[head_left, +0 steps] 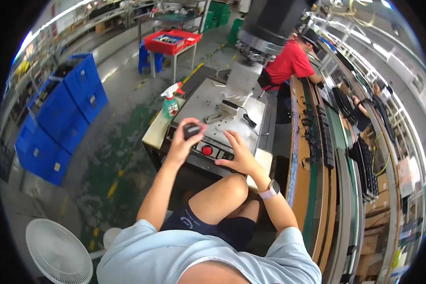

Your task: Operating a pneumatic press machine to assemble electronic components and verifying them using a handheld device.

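Note:
My left hand (pixel 180 146) is closed round a small dark block-shaped part (pixel 191 131), lifted over the front left of a machine's metal table (pixel 208 105). My right hand (pixel 242 157) hovers by the front right of that table, fingers spread, holding nothing. Between the two hands a red push button (pixel 207 150) sits on the machine's front panel. Beyond them, a metal fixture (pixel 229 108) stands on the table with a dark cabled part (pixel 249 120) beside it. Above hangs the machine's dark cylindrical head (pixel 269 26) with a metal block under it.
A green spray bottle (pixel 170 105) with a red and white trigger stands left of the table. To the right runs a conveyor line (pixel 317 189) carrying dark cabled parts; a person in red (pixel 288 64) works there. Blue crates (pixel 61 118) and a white fan (pixel 59 251) stand left.

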